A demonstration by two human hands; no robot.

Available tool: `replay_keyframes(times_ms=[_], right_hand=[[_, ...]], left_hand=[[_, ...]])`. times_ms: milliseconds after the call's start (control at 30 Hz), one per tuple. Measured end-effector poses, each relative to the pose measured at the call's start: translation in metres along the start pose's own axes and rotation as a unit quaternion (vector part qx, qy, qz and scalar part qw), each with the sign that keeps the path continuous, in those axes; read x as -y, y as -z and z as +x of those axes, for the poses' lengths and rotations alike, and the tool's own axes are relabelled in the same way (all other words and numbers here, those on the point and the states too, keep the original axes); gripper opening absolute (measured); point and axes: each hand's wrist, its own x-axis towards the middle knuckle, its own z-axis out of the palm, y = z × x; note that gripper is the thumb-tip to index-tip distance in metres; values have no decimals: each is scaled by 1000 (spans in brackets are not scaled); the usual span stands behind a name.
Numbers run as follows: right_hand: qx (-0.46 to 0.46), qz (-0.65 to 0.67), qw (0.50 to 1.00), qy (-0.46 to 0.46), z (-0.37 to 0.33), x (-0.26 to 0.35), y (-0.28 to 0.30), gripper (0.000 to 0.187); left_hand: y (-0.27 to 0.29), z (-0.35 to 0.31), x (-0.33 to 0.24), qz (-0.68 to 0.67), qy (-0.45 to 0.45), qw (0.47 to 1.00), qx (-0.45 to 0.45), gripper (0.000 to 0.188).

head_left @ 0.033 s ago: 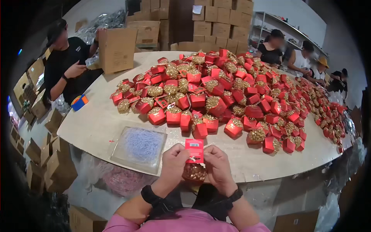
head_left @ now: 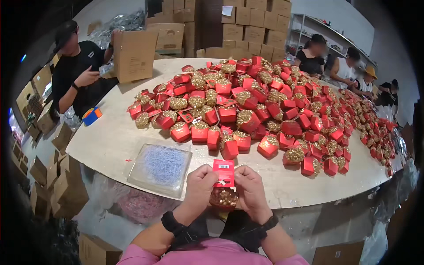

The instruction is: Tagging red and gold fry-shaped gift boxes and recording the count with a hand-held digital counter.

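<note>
Barely shifted, both hands [head_left: 201,183] hold a red tag [head_left: 223,174] bearing a barcode [head_left: 224,166].

Pink top [head_left: 212,252], black wristbands [head_left: 172,223], and seemingly dark trousers [head_left: 234,226].

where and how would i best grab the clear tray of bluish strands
Probably by the left and right rims, from the near side: the tray lies flat near the table edge, bluish strands heap its middle, and red-and-gold ornaments crowd beyond.

The red tag [head_left: 223,174] bears a barcode [head_left: 224,166]; its small print is unreadable.
</note>
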Motion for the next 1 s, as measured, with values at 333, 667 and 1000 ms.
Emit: replay_keyframes(times_ms=[333,667,1000], right_hand=[[24,-24,999,-21,5,-2,-5,8],[61,-63,995,-42,1,3,-11,12],[138,-34,980,-139,13,-1,-6,12]], left_hand=[[13,0,-6,-43,119,988,87,17],[29,2,1,-18,135,972,190,17],[34,6,-5,-64,262,923,274,28]])
